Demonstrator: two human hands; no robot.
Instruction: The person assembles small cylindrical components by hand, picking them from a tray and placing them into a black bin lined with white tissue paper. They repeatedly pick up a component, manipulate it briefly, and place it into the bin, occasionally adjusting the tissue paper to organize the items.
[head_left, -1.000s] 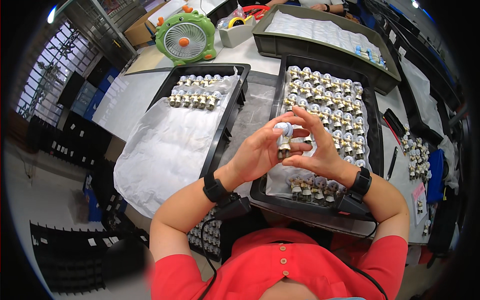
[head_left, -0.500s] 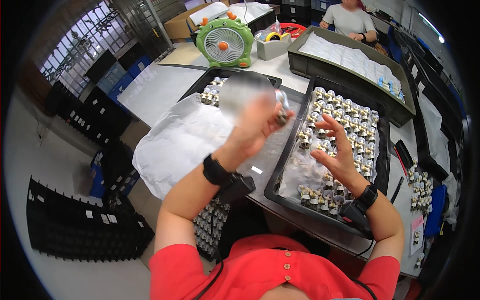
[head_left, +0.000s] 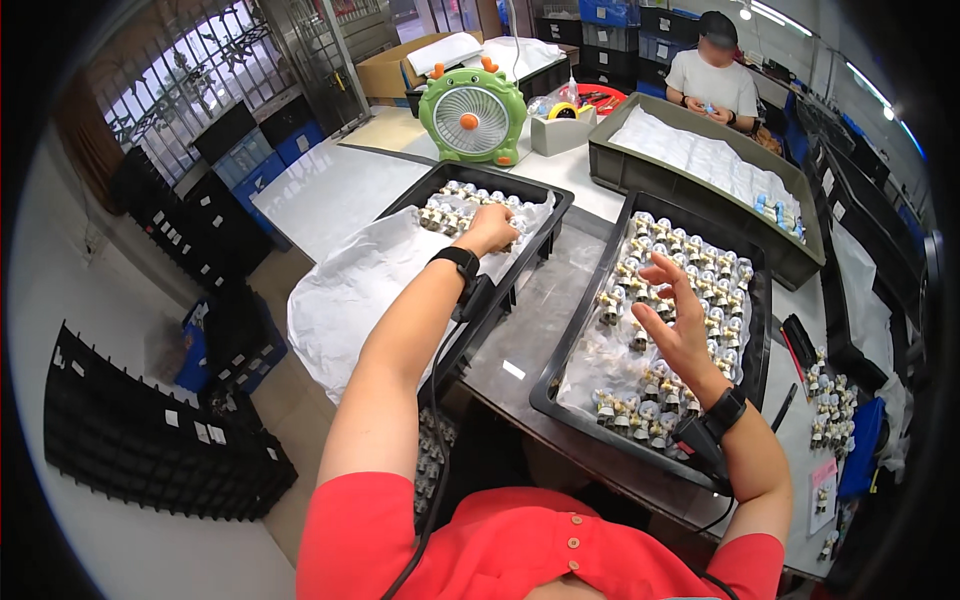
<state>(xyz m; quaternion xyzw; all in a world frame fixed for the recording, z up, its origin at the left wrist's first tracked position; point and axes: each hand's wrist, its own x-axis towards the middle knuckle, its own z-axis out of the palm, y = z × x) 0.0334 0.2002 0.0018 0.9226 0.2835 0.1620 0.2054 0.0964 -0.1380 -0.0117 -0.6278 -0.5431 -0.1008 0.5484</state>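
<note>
My left hand (head_left: 487, 232) reaches into the left black tray (head_left: 556, 222). Its fingers are closed on a small figurine (head_left: 514, 242), mostly hidden behind them, at the end of a row of similar figurines (head_left: 440, 218) with pale round heads and dark bases. Over the right black tray (head_left: 555, 385), my right hand (head_left: 682, 325) hovers with thumb and fingers apart and nothing between them. Beneath and around it stand rows of the same small figurines (head_left: 715, 265) on crumpled clear film (head_left: 600, 350).
White sheet (head_left: 350, 310) drapes over the left tray's near side. Behind stand a green fan (head_left: 472, 115), a tape dispenser (head_left: 562, 132) and an olive bin (head_left: 640, 168). More figurines (head_left: 832, 405) and a black pen (head_left: 785, 407) lie at right. A co-worker (head_left: 712, 80) sits across.
My left hand has moved from the gap between the trays down into the left tray with the figurine. My right hand stays open over the right tray. The head view has shifted slightly.
</note>
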